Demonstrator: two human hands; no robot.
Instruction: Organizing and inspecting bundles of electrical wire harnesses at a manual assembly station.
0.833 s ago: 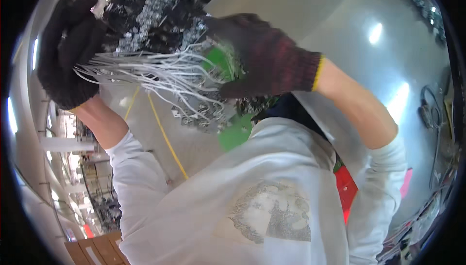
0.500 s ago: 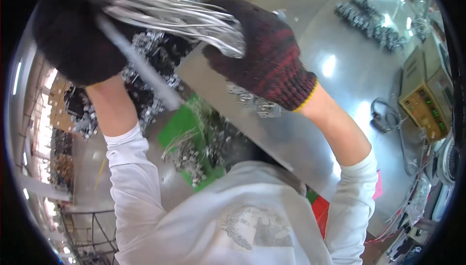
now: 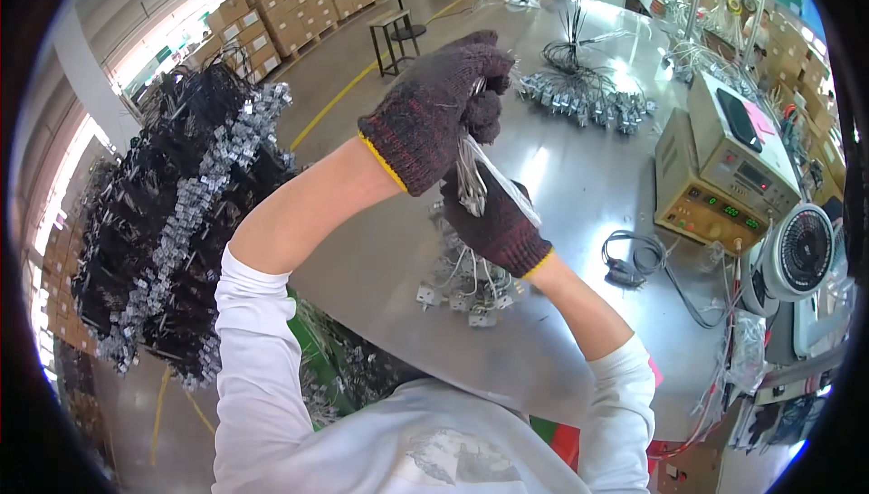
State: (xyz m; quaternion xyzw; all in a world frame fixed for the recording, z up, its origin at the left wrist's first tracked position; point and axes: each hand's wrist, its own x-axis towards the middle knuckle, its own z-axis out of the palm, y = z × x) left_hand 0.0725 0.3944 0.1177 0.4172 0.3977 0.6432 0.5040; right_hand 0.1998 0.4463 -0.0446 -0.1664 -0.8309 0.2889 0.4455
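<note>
Both hands wear dark knitted gloves with red flecks and yellow cuffs. My left hand [image 3: 434,109] is closed around the upper part of a bundle of pale wires [image 3: 470,182], its fingers curled at the top. Just below and to the right, my right hand [image 3: 498,227] grips the lower part of the same bundle. A flat white strip [image 3: 507,185] slants from the bundle across the right hand; its exact kind is unclear. Beneath the hands, a cluster of metal-ended pieces with white wires [image 3: 471,290] lies on the metal table [image 3: 389,250], partly hidden by the right hand.
A tall heap of black wires with metal ends [image 3: 172,232] stands at left. Another wire bunch [image 3: 584,100] lies farther back on the table. At right are test instruments [image 3: 724,168], a coiled black cable [image 3: 634,259] and a small fan [image 3: 801,250]. A green container [image 3: 321,363] is below.
My view has swung up and across the table. Both hands have come together from a wide spread, and the wire bundle, stretched between them before, is now gathered up close.
</note>
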